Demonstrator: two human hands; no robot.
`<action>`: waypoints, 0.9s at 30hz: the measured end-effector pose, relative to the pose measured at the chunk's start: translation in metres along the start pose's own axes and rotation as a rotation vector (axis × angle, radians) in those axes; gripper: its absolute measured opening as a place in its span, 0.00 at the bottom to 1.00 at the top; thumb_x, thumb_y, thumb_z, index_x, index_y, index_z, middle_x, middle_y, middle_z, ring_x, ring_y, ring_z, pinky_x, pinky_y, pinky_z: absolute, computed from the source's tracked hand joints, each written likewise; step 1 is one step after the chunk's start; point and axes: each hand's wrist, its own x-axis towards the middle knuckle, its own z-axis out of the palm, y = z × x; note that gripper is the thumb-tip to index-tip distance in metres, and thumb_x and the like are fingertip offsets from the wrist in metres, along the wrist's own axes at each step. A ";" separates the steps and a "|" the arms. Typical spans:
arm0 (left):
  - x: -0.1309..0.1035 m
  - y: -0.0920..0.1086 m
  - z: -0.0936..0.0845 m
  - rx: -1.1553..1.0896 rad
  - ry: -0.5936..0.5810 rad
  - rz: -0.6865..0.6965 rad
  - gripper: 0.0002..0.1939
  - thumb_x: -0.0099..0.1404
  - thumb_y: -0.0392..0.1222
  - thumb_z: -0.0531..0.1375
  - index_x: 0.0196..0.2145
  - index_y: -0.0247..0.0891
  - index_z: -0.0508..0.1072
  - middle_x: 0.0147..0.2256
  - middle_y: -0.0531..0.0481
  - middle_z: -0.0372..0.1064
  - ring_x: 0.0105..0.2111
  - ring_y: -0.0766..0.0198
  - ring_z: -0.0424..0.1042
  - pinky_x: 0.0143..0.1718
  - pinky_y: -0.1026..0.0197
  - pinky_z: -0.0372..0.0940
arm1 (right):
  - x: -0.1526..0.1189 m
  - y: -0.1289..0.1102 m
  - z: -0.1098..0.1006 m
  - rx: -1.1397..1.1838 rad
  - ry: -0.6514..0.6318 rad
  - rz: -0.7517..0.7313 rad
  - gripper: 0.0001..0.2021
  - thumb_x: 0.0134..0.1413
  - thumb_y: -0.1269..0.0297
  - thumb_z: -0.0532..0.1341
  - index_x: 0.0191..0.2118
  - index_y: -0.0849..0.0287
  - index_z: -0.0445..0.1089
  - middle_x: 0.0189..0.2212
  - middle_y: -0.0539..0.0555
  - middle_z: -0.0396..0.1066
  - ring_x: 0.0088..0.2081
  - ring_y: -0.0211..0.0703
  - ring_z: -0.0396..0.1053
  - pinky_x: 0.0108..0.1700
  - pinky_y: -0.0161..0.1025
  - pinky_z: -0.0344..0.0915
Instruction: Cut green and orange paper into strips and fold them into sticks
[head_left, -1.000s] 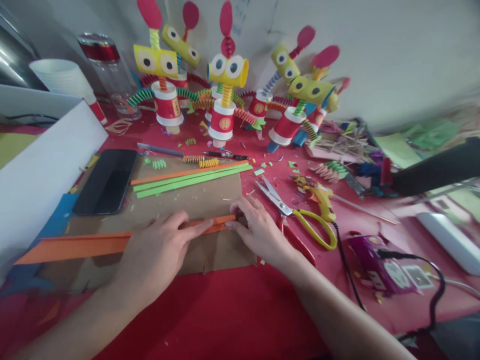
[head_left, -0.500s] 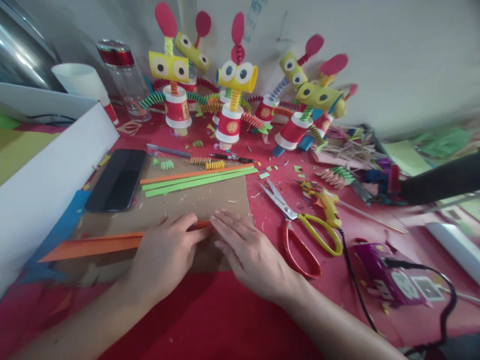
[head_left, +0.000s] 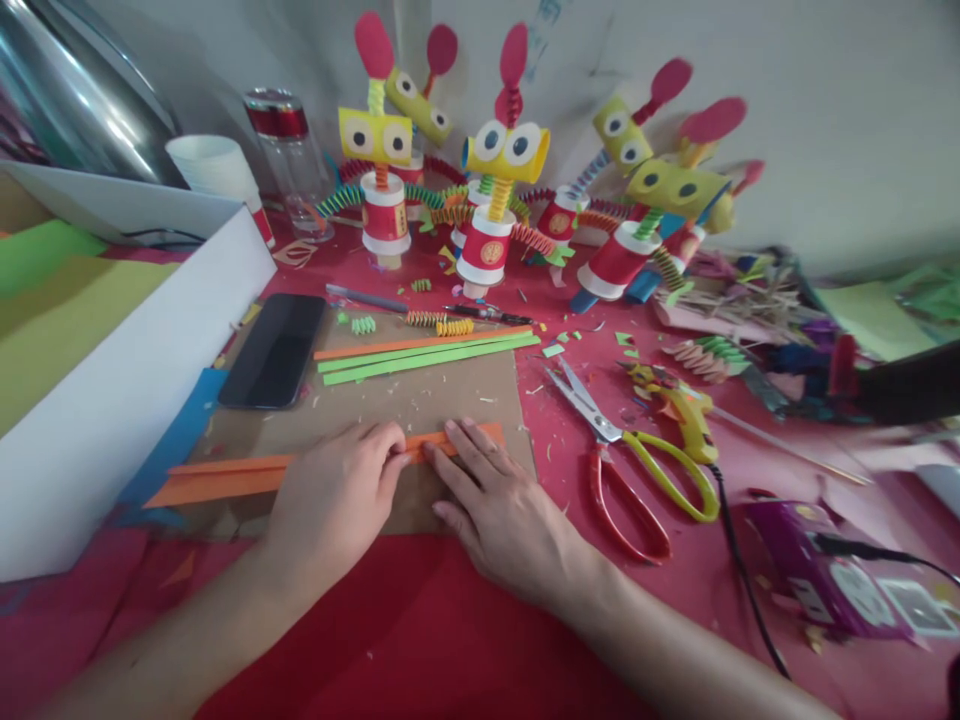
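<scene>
A long folded strip of orange paper (head_left: 225,480) lies across the brown cardboard (head_left: 480,390). My left hand (head_left: 337,485) pinches the strip near its middle, thumb and forefinger together. Just to the right, my right hand (head_left: 499,500) rests on the strip with its fingers extended, pressing it against the cardboard. The strip's right end shows beyond my right fingertips. Behind my hands lie an orange strip (head_left: 420,343) and narrow green strips (head_left: 435,357). Part of the orange paper is hidden under my left hand.
A black phone (head_left: 274,350) lies at the cardboard's left, beside a white box (head_left: 150,390). Open scissors (head_left: 611,435), a yellow glue gun (head_left: 690,420) and a purple device (head_left: 825,570) lie to the right. Several paper-cup figures (head_left: 487,245) stand along the back.
The view has shifted, so the surroundings appear farther right. My right hand's fingers have spread and moved off part of the orange paper, exposing its right end.
</scene>
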 end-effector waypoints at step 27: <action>-0.036 -0.053 -0.004 -0.013 0.175 -0.081 0.05 0.67 0.43 0.58 0.35 0.41 0.68 0.32 0.52 0.71 0.34 0.59 0.69 0.34 0.58 0.59 | 0.001 0.004 0.008 -0.095 0.064 -0.096 0.24 0.66 0.66 0.50 0.66 0.61 0.56 0.66 0.58 0.53 0.68 0.57 0.45 0.65 0.57 0.56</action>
